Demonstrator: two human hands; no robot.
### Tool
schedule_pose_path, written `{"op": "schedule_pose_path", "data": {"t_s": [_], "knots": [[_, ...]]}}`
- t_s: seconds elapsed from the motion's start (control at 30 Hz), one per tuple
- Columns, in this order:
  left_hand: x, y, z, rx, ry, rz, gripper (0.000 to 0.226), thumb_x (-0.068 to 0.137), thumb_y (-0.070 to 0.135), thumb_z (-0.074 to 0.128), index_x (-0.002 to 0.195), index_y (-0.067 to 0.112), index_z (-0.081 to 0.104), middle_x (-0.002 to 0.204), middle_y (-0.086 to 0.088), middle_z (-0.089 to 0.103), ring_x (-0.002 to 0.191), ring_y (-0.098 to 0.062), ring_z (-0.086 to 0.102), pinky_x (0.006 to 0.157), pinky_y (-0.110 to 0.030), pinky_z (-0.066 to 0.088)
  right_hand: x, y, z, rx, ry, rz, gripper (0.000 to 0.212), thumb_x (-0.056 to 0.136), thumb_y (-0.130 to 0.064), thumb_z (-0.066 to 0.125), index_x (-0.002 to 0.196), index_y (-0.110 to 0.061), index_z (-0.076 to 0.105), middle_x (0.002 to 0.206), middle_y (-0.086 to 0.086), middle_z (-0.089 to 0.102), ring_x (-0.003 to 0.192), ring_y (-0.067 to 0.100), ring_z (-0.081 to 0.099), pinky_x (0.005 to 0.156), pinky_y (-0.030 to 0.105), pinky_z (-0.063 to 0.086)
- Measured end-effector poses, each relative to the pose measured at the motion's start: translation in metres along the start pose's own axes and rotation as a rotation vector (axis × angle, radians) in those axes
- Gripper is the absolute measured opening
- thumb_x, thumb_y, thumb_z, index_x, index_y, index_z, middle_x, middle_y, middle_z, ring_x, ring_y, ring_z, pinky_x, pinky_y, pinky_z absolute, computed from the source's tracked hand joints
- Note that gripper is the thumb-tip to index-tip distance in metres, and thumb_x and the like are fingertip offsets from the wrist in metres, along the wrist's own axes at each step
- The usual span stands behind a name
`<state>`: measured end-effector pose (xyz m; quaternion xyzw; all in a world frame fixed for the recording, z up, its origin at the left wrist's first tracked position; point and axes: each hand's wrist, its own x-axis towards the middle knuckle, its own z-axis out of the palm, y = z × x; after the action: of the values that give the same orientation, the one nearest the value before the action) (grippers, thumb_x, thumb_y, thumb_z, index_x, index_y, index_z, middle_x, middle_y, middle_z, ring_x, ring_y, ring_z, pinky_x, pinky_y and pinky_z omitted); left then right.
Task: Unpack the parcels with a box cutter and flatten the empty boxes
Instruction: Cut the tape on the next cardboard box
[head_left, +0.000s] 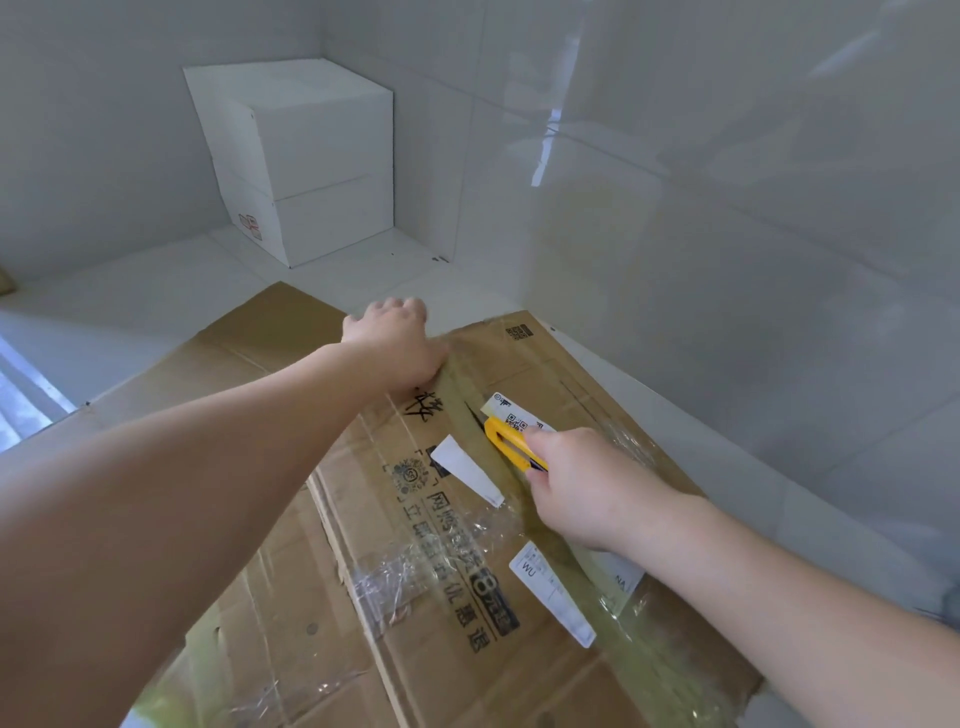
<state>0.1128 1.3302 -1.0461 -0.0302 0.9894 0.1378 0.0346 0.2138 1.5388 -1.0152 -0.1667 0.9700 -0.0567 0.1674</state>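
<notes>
A large brown cardboard box (426, 561) lies in front of me, its top covered with clear tape, printed characters and white labels. My left hand (397, 340) rests on the far end of its top, fingers curled over the far edge. My right hand (587, 486) grips a yellow box cutter (511, 444). The cutter's blade sits in the taped centre seam (475, 415), where a dark slit shows just ahead of it.
A second sheet of brown cardboard (270, 322) lies under or beside the box at the left. Two stacked white boxes (306, 161) stand in the far corner against glossy tiled walls. The floor (130, 291) is white tile.
</notes>
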Motion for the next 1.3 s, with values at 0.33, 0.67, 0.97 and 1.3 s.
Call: {"op": "schedule_pose_path", "data": {"t_s": [0.33,0.67,0.97,1.3], "knots": [[-0.021,0.004,0.009,-0.016,-0.176,0.562,0.054,0.071,-0.009,0.042,0.107,0.023,0.066,0.109,0.009,0.054,0.099,-0.012,0.048,0.077,-0.019,0.038,-0.011,0.002,-0.001,-0.066,-0.048,0.007,0.014,0.092,-0.01,0.046,0.104,-0.013,0.051,0.07,0.003,0.046,0.052,0.015,0.042,0.042,0.024,0.026],[-0.047,0.02,0.033,-0.039,-0.174,0.713,0.046,0.074,-0.004,0.046,0.105,0.022,0.068,0.106,0.007,0.061,0.102,-0.017,0.055,0.088,-0.039,0.048,-0.043,0.012,0.002,-0.091,-0.099,0.039,0.005,0.092,-0.012,0.045,0.087,-0.013,0.043,0.073,0.005,0.047,0.054,0.017,0.042,0.044,0.026,0.026],[-0.06,0.03,0.032,0.009,-0.155,0.684,0.041,0.072,-0.001,0.048,0.1,0.021,0.067,0.106,0.007,0.059,0.1,-0.019,0.055,0.083,-0.037,0.048,-0.094,0.028,0.006,-0.153,-0.153,0.032,0.016,0.097,-0.02,0.041,0.112,-0.015,0.044,0.07,0.0,0.037,0.057,0.011,0.033,0.044,0.027,0.023],[-0.091,0.061,0.058,-0.005,-0.237,0.824,0.035,0.075,0.005,0.053,0.102,0.021,0.068,0.108,0.011,0.056,0.101,-0.019,0.054,0.085,-0.037,0.049,-0.112,0.03,0.012,-0.172,-0.166,0.066,0.014,0.094,-0.013,0.044,0.108,-0.015,0.044,0.069,-0.001,0.033,0.056,0.009,0.031,0.043,0.024,0.02]]}}
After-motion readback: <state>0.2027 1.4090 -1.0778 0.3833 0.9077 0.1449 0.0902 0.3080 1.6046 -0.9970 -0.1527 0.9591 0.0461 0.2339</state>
